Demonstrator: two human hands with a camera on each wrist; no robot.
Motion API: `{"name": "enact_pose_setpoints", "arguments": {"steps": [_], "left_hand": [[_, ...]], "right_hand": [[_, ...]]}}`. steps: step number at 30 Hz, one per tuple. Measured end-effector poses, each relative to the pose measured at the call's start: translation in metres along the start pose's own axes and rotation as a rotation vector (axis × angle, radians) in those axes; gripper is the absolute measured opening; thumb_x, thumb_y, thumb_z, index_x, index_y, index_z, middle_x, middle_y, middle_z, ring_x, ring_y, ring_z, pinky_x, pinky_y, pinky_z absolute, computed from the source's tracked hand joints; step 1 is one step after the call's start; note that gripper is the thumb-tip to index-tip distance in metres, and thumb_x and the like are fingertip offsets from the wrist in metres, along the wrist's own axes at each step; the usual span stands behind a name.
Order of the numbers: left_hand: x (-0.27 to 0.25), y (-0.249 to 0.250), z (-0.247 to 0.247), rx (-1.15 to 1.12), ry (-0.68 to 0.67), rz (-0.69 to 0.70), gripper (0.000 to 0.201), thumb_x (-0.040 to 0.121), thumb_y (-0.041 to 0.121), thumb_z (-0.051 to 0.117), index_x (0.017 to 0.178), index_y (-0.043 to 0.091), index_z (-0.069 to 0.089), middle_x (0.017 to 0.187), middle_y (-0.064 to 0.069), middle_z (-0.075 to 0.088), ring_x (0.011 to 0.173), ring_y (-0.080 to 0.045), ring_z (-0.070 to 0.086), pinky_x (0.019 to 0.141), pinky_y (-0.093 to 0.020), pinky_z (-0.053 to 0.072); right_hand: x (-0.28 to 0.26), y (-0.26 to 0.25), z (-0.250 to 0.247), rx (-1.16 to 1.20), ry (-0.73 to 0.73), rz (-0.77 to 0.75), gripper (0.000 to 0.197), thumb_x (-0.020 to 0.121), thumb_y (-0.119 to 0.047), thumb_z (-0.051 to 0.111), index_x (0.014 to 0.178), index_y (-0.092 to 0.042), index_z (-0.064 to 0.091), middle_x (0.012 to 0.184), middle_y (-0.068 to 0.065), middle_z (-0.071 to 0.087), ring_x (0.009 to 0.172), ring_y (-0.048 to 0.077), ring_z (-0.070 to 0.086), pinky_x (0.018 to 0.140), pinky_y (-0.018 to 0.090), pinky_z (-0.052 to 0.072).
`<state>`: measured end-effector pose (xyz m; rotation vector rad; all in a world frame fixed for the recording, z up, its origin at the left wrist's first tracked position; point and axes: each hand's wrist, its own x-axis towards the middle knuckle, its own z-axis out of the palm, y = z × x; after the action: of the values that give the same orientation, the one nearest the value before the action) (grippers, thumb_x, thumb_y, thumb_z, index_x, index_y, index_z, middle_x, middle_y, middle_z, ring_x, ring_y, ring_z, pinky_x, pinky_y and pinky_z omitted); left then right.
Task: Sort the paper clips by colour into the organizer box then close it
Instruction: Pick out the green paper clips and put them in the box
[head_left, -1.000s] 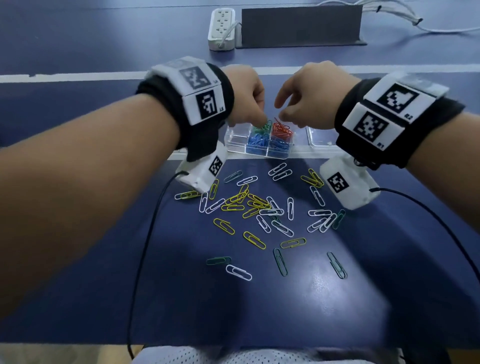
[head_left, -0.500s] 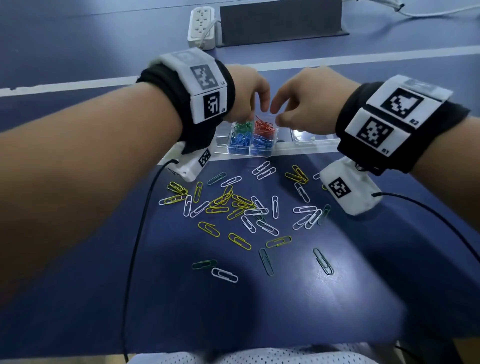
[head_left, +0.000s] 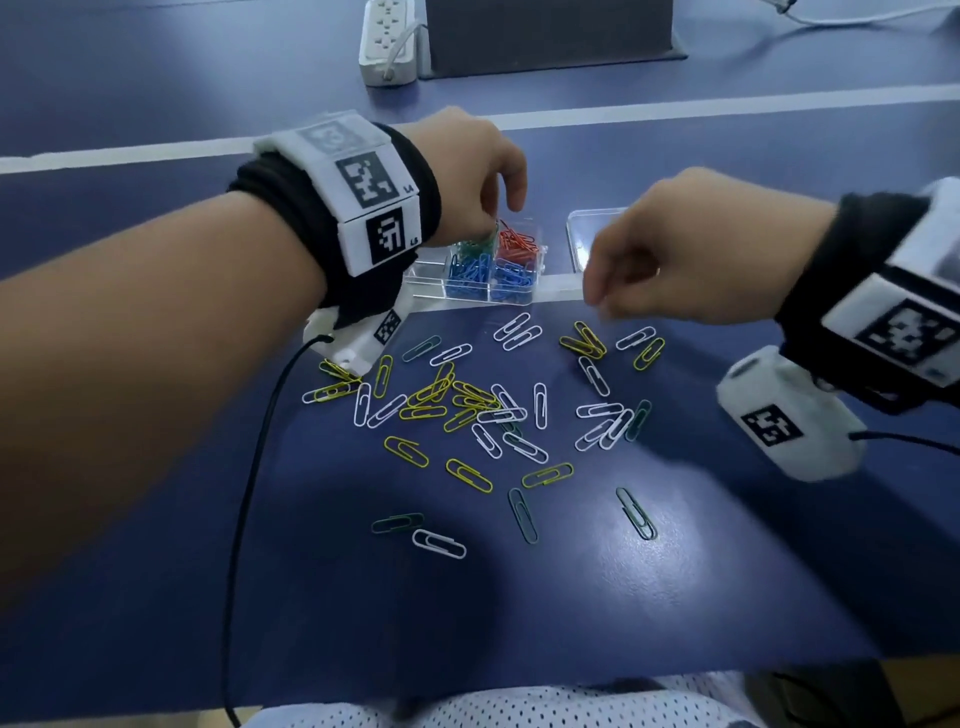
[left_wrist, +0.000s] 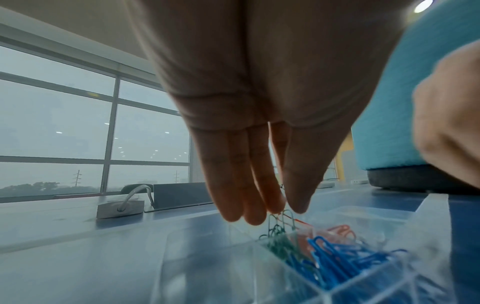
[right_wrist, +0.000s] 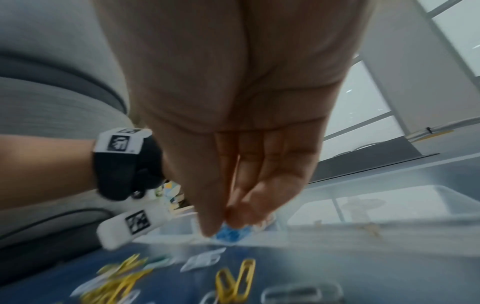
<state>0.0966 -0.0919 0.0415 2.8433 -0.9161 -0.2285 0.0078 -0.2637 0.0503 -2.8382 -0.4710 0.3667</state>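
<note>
The clear organizer box (head_left: 428, 285) lies beyond the scattered clips and holds green clips (head_left: 470, 249), red clips (head_left: 517, 243) and blue clips (head_left: 488, 278). Its open lid (head_left: 589, 228) lies to the right. My left hand (head_left: 488, 224) points down over the green compartment, and its fingertips (left_wrist: 298, 205) pinch a few green clips (left_wrist: 284, 220) that hang upright. My right hand (head_left: 597, 304) hovers just in front of the box above the loose yellow, white and dark green clips (head_left: 467, 402). Its fingers are bunched against the thumb (right_wrist: 207, 222), blurred, with nothing seen between them.
A white power strip (head_left: 387, 41) and a dark upright panel (head_left: 545, 31) stand at the far side of the blue table. A black cable (head_left: 249, 467) runs from my left wrist to the near table edge. A few dark green clips (head_left: 522, 514) lie nearest me.
My right hand has pulled back from the red compartment, down and toward me, to above the loose clips. My left hand stays over the green compartment.
</note>
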Motion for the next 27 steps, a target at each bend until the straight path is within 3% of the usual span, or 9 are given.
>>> {"name": "enact_pose_setpoints", "arguments": {"steps": [2,5,8,10,16,19,21,23,27], "left_hand": [[-0.006,-0.003,-0.001,-0.013,0.008,0.01,0.023,0.08,0.015,0.057,0.1,0.022,0.065,0.082,0.008,0.067,0.078,-0.012,0.056,0.086,-0.03,0.049],[-0.016,-0.007,0.0,-0.022,0.034,0.028,0.022,0.082,0.016,0.054,0.1,0.025,0.065,0.087,0.009,0.07,0.076,-0.012,0.053,0.081,-0.026,0.044],[-0.026,-0.012,0.001,-0.052,0.092,0.016,0.021,0.083,0.014,0.055,0.1,0.023,0.065,0.086,0.006,0.069,0.069,-0.01,0.049,0.074,-0.02,0.034],[-0.032,-0.016,0.002,-0.057,0.086,0.013,0.019,0.083,0.018,0.058,0.101,0.022,0.065,0.085,0.004,0.067,0.072,-0.013,0.052,0.074,-0.021,0.035],[-0.043,-0.02,0.006,-0.041,0.061,0.002,0.025,0.085,0.022,0.057,0.109,0.019,0.062,0.084,0.001,0.065,0.074,-0.018,0.05,0.077,-0.025,0.038],[-0.039,-0.018,0.013,-0.015,0.013,-0.016,0.04,0.088,0.022,0.051,0.128,0.025,0.05,0.109,-0.007,0.059,0.088,-0.024,0.05,0.092,-0.032,0.041],[-0.034,-0.017,0.02,0.028,-0.031,-0.019,0.049,0.09,0.024,0.047,0.137,0.029,0.04,0.126,-0.013,0.048,0.11,-0.032,0.05,0.102,-0.042,0.039],[-0.031,-0.017,0.024,0.109,-0.061,-0.012,0.048,0.091,0.026,0.045,0.139,0.027,0.039,0.133,-0.013,0.041,0.122,-0.035,0.043,0.104,-0.048,0.036],[-0.03,-0.02,0.022,0.214,-0.062,-0.006,0.042,0.092,0.032,0.043,0.132,0.021,0.05,0.134,-0.01,0.043,0.123,-0.035,0.038,0.105,-0.05,0.035]], "right_hand": [[-0.014,-0.004,0.005,-0.04,-0.145,-0.062,0.011,0.074,-0.023,0.068,0.076,-0.034,0.068,0.062,-0.017,0.062,0.062,-0.006,0.055,0.071,0.022,0.047],[-0.029,-0.007,0.02,-0.147,-0.288,-0.119,0.007,0.073,-0.034,0.069,0.074,-0.037,0.062,0.071,-0.013,0.062,0.067,0.003,0.054,0.069,0.021,0.045],[-0.038,-0.003,0.03,-0.188,-0.297,-0.117,0.01,0.076,-0.037,0.066,0.084,-0.032,0.064,0.082,-0.01,0.064,0.078,0.01,0.055,0.077,0.03,0.048],[-0.041,-0.001,0.032,-0.185,-0.283,-0.119,0.01,0.079,-0.037,0.062,0.085,-0.03,0.065,0.083,-0.01,0.064,0.078,0.01,0.054,0.078,0.029,0.047],[-0.045,-0.003,0.032,-0.158,-0.258,-0.119,0.01,0.079,-0.03,0.059,0.089,-0.032,0.06,0.067,-0.014,0.059,0.062,0.002,0.047,0.071,0.025,0.046],[-0.047,-0.007,0.03,-0.143,-0.261,-0.108,0.023,0.078,-0.025,0.057,0.09,-0.04,0.044,0.063,-0.015,0.057,0.057,-0.003,0.044,0.066,0.023,0.043],[-0.048,-0.01,0.03,-0.154,-0.243,-0.1,0.029,0.076,-0.022,0.053,0.093,-0.041,0.039,0.065,-0.014,0.058,0.056,-0.002,0.043,0.064,0.023,0.041],[-0.049,-0.011,0.031,-0.166,-0.221,-0.092,0.031,0.076,-0.02,0.05,0.095,-0.041,0.038,0.064,-0.013,0.056,0.056,-0.001,0.041,0.065,0.027,0.042],[-0.051,-0.011,0.033,-0.176,-0.218,-0.078,0.032,0.076,-0.017,0.047,0.09,-0.04,0.032,0.062,-0.014,0.049,0.056,0.001,0.039,0.066,0.03,0.043]]}}
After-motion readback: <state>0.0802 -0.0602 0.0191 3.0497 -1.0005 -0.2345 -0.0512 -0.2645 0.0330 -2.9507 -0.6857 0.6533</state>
